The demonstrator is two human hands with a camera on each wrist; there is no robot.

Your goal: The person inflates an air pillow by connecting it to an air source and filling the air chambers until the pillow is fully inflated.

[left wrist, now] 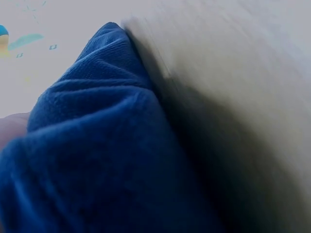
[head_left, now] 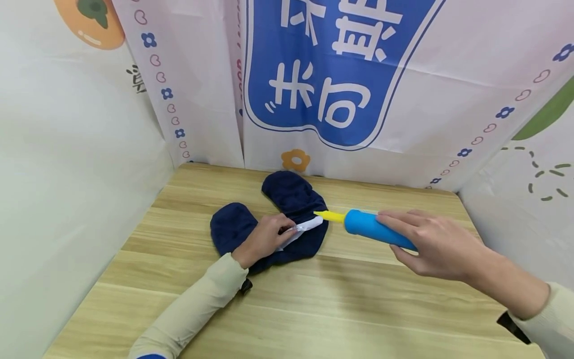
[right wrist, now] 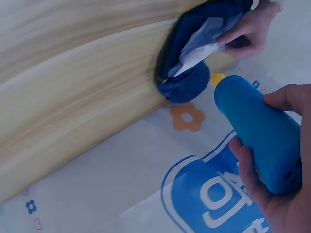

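Note:
A navy U-shaped neck pillow (head_left: 287,192) of soft fabric lies on the table, wrinkled, its two rounded ends towards the far left. My left hand (head_left: 268,234) pinches a white plastic piece (head_left: 310,224) that sticks out of the pillow's opening. In my right hand (head_left: 441,244) I grip a blue hand pump (head_left: 374,230) by its body. Its yellow nozzle (head_left: 333,216) points left, its tip close over the end of the white piece. The right wrist view shows crumpled white lining (right wrist: 199,46) along the opening. Navy fabric (left wrist: 107,155) fills much of the left wrist view.
The wood-grain table (head_left: 341,309) meets a printed white curtain (head_left: 206,99) at its back edge. More white sheeting (head_left: 71,149) hangs at the left side and at the right.

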